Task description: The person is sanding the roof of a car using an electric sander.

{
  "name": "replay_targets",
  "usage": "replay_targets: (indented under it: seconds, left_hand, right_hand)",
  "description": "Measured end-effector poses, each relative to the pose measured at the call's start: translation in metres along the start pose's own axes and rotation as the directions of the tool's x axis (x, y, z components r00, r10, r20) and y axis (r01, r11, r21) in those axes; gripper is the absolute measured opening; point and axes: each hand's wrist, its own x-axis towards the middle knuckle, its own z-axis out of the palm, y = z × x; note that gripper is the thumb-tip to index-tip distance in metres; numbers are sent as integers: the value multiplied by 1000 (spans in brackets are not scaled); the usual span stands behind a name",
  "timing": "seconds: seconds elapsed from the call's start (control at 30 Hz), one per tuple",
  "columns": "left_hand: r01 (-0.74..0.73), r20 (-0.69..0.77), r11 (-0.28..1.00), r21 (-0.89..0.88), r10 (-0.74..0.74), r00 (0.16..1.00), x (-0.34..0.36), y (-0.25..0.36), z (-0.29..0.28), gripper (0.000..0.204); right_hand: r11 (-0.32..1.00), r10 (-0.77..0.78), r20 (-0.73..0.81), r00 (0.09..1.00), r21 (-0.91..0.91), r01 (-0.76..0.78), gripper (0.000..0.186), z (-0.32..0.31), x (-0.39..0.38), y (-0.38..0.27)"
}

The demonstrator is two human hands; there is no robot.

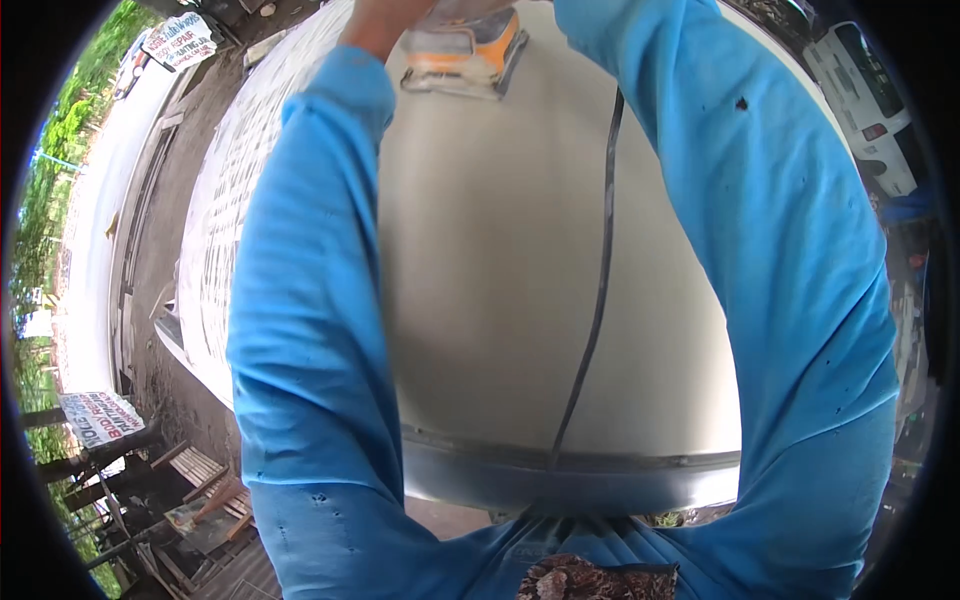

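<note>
At the top edge of the head view, an orange power sander (487, 52) with a dusty grey base sits flat on a pale, smooth vehicle panel (480, 250). My left hand (388, 20) is at the sander's upper left and appears closed on its top, though the frame cuts off most of the fingers. My right arm (770, 190) reaches up on the other side of the sander, and its hand lies beyond the top edge. Both arms wear blue sleeves. A dark cord (606, 230) runs down the panel toward me, passing right of the sander.
White printed sheeting (245, 190) covers the panel's left side. Below me is the panel's near edge (570, 485). A wooden chair (205, 480) and hand-painted signs (105, 417) stand at left, beside a road. A white vehicle (860, 100) is parked at far right.
</note>
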Motion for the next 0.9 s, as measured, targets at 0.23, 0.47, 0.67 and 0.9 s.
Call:
replay_targets:
  seconds: [0.23,0.47,0.67,0.9]
  left_hand:
    - [-211,-162,956,204,246,956,5,-33,20,40]
    - [141,11,990,-20,-141,990,-42,60,-44,36]
    - [211,-34,974,76,-209,977,-110,148,-124,29]
    - [97,-55,994,45,-94,994,-184,249,-180,40]
  right_hand:
    - [993,-70,-158,985,86,84,31,7,6,-2]
    - [996,-93,13,996,18,93,27,12,-8,-34]
    - [942,-200,-268,942,214,260,4,1,-55,-162]
    - [771,-502,-326,801,251,585,8,-24,-140,-269]
